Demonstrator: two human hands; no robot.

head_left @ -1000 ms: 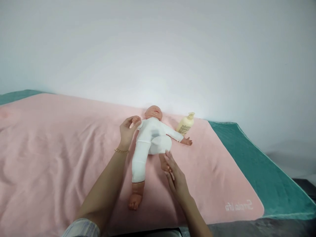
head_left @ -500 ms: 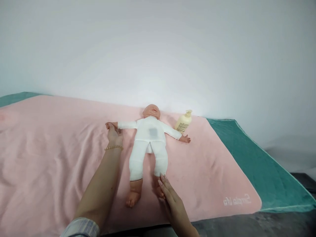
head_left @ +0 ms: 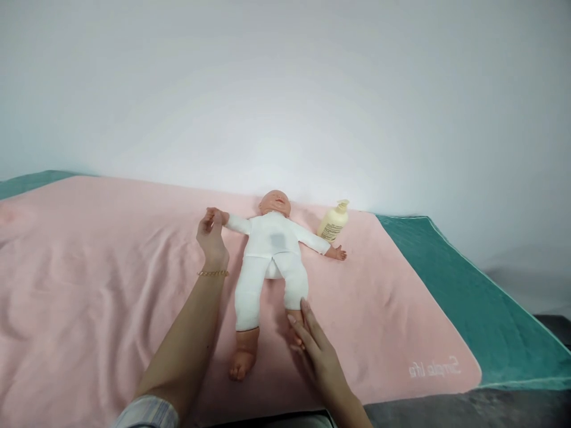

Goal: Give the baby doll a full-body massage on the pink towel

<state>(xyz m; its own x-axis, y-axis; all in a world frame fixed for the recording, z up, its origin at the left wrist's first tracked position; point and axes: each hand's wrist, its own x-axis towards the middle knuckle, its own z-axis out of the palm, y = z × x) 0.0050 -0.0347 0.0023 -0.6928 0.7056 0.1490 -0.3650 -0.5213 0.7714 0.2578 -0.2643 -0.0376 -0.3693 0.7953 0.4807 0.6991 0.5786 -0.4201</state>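
Note:
A baby doll (head_left: 274, 235) with a white cloth body lies on its back on a pink blanket (head_left: 379, 321), its head toward the wall. My left hand (head_left: 213, 238), with a gold bracelet at the wrist, is closed around the doll's hand at the left, and that arm is bent up slightly. My right hand (head_left: 319, 351) is wrapped at the doll's lower leg and foot on the right side; the fingers partly cover the foot. The doll's other foot (head_left: 243, 359) rests free on the blanket.
A pale yellow pump bottle (head_left: 333, 221) stands beside the doll's arm on the right. Green cloth (head_left: 464, 291) shows beyond the pink blanket's right side. Behind everything rises a white wall (head_left: 285, 89). A dark grey surface (head_left: 468, 410) runs along the front right.
My left hand has moved up and to the right, bringing the doll's hand inward with it. My right hand has shifted slightly, and the doll's leg there is raised and bent a little more.

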